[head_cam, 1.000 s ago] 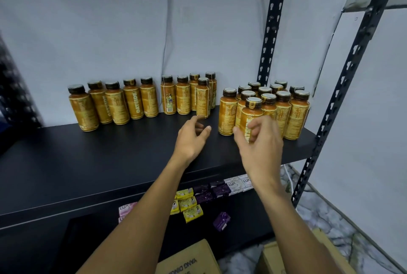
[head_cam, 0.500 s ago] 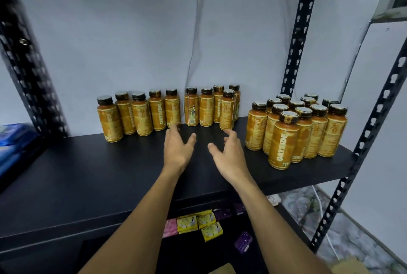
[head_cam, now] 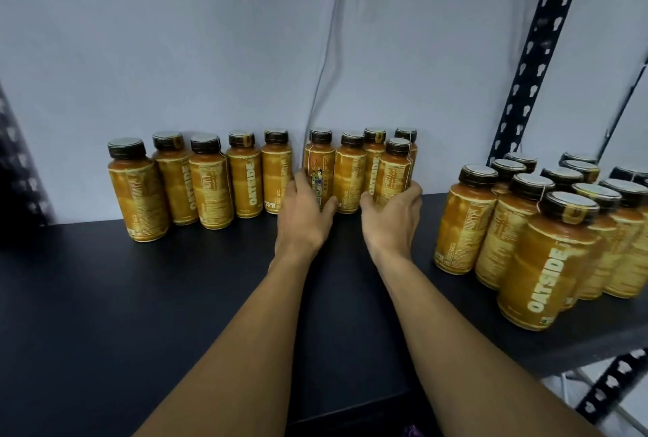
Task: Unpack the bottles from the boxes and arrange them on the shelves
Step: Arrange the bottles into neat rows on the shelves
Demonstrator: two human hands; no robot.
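Oatside bottles (head_cam: 354,173) of the middle group are standing at the back of the shelf (head_cam: 140,296). The left hand (head_cam: 305,215) is curling its fingers round one end bottle, the right hand (head_cam: 392,219) round the other. Straightening step, I'd say; next needs an even squeeze.

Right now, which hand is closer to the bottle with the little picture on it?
Left. The left hand grips the picture bottle itself; the right hand is further right, gripping the front bottle.

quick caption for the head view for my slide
Left hand grips the picture-label bottle, right hand the front bottle of the middle group on a black shelf.
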